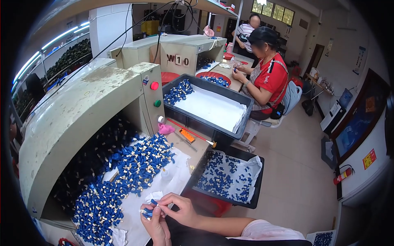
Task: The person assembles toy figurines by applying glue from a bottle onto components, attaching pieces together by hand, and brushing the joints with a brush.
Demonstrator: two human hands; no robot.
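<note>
Holding small blue pieces [147, 213], the left hand [156, 228] has thumb and fingers closed round them at the near edge of the worktable. Right hand [180, 210]: thumb and forefinger pinched together at the pale end of an upper blue piece [153, 201]; fingers of both hands meet and hide part of the held pieces. A white sheet [135, 211] lies beneath and beyond them. To the left, a heap of blue and cream pieces [137, 166] spreads out of a beige arched housing [78, 92]; the hood covers the rear of the heap, which lies in shadow. A red button [154, 85] sits above a green button [157, 103] on the housing's end panel. Beyond the heap: a pink object [166, 128], an orange tool [187, 135] and a thin red-handled brush [196, 136], near one another. Upper black tray [191, 113], white-lined, stands past these, with blue pieces massed at its left end. Lower black tray [256, 190] sits right of the table, blue pieces scattered on its liner. Behind the upper tray, a seated co-worker [274, 80] in red holds small work in both hands. Dark cables [141, 20] cross the upper view.
</note>
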